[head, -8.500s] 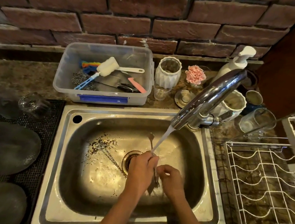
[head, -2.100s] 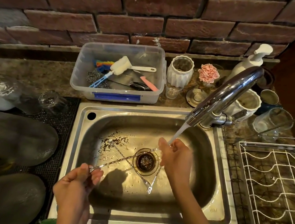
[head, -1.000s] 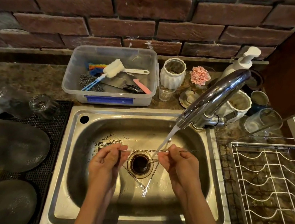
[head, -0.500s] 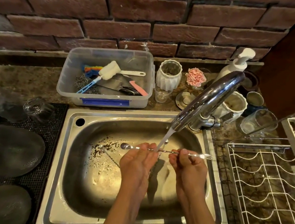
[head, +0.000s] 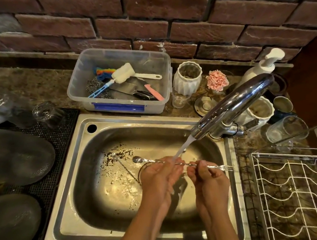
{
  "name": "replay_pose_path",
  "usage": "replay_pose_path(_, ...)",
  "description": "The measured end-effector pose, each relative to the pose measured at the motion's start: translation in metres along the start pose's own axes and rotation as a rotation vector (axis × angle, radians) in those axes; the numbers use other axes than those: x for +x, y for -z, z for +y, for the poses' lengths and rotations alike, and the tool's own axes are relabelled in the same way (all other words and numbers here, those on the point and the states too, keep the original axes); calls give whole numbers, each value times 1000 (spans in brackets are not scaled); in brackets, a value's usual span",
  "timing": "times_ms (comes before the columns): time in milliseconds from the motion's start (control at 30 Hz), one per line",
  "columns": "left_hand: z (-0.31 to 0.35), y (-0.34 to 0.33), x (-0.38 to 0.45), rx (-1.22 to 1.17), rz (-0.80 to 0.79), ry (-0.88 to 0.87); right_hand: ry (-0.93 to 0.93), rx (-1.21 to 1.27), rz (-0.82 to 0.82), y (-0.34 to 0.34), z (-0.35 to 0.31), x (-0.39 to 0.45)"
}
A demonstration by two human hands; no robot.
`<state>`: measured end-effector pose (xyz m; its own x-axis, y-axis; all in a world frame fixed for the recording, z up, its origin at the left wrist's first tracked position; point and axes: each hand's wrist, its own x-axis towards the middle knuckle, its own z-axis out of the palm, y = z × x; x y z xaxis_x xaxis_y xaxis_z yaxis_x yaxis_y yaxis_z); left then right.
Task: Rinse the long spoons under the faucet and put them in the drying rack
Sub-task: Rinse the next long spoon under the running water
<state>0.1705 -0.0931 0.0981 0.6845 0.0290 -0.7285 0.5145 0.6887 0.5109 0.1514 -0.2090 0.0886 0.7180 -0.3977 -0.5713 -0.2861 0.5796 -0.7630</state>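
Observation:
A long twisted metal spoon (head: 186,164) lies level over the steel sink (head: 77,169), small bowl at the left end, a fork tip at the right. My left hand (head: 161,173) pinches it near the bowl end and my right hand (head: 206,176) grips it nearer the fork tip. Water from the chrome faucet (head: 235,104) falls onto the handle between my hands. A second long spoon (head: 124,169) rests on the sink floor to the left, its lower part hidden by my left hand. The white wire drying rack (head: 292,201) stands to the right.
A clear plastic tub (head: 114,105) with brushes and scrubbers sits behind the sink. White ribbed cups, a soap pump bottle (head: 262,67) and glasses crowd the counter by the faucet. Upturned glasses and dark lids lie on a black mat (head: 63,137) at the left.
Over the last second both hands carried the spoon rightward under the stream; since half a second ago it has barely shifted. Earlier my left hand lifted this spoon from the sink floor.

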Motion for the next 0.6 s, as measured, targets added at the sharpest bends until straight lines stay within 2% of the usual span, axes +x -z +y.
replay_pose_path(133,16,10,12,-114,74,-22,19,-10,68,9,-7,4)
replay_pose_path(267,0,-1,-2,-2,3,2,43,-56,-32,-8,4,-4)
replay_pose_path(433,25,10,10,-36,84,-106,3,123,9,6,-8,5)
replay_pose_path(600,8,0,3,9,2,-145,-60,216,94,14,-1,9)
